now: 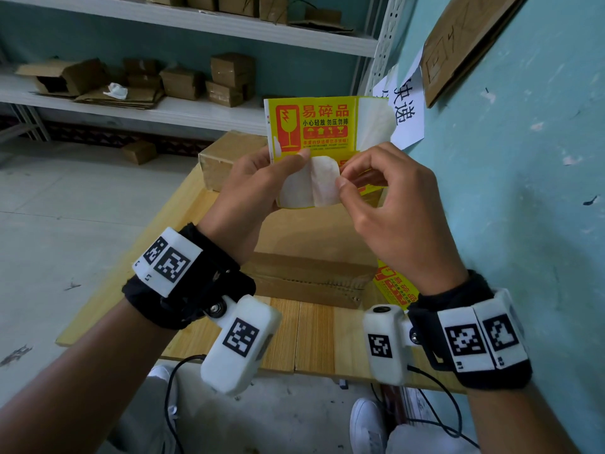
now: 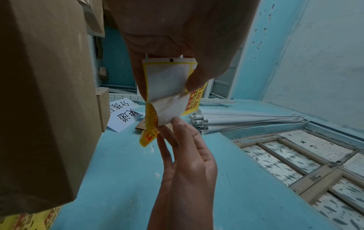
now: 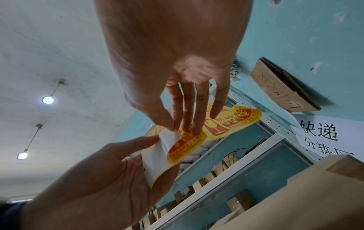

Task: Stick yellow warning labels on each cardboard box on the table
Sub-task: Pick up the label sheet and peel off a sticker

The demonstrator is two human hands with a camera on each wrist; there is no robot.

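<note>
A strip of yellow warning labels is held up above the table. My left hand grips its lower part, thumb on the front. My right hand pinches the corner of one label, which is partly peeled and folded down with its white back showing. The left wrist view shows the strip under my left thumb and the right fingertips at the peeled flap. Below the hands sits a large cardboard box, with a smaller box behind it. Another yellow label shows at the large box's right.
The wooden table stands against a turquoise wall carrying a white paper sign and a cardboard piece. Shelves behind hold several cardboard boxes. A small box lies on the floor to the left.
</note>
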